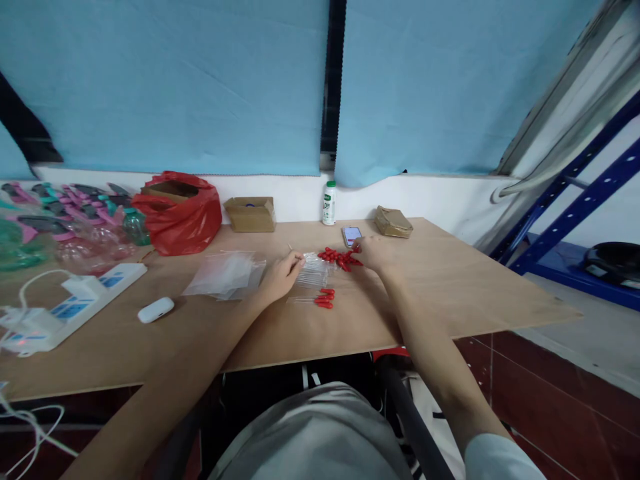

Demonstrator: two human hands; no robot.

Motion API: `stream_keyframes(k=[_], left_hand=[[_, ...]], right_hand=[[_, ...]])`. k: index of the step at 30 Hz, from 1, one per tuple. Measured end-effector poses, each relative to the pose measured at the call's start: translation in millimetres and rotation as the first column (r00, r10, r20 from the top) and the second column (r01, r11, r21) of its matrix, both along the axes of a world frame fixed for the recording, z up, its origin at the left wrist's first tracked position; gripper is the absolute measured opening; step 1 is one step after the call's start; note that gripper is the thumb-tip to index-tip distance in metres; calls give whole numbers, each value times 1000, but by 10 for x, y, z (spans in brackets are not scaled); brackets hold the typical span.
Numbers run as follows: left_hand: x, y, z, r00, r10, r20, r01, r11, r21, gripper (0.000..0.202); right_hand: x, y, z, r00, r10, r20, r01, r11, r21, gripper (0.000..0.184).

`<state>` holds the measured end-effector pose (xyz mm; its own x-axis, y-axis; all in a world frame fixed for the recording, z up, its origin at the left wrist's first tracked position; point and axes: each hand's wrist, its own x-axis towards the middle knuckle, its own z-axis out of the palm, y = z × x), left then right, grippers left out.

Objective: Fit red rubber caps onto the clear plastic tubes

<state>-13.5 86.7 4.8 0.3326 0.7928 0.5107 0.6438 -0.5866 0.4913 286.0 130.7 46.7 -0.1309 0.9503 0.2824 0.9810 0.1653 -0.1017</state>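
The left hand covers the clear tube ends; its grip is unreadable.

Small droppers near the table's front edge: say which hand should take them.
Left, probably. The left hand lies closer to the small droppers; the right hand rests farther back at the red-bulb pile.

A small packing workshop: a bare plywood worktable, blue steel racking at right, blue fabric sheets covering the far wall, bagged stock piled far left.

Both arms stretch forward, left hand fingers curled, right hand palm down.
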Motion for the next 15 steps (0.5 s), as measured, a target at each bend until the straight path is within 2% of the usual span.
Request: stream_keyframes(k=[15], left_hand=[[12,-43,35,1000,-7,4,7,1000,-14,24]], right_hand=[[8,-13,44,997,41,-66,-40,999,17,18]])
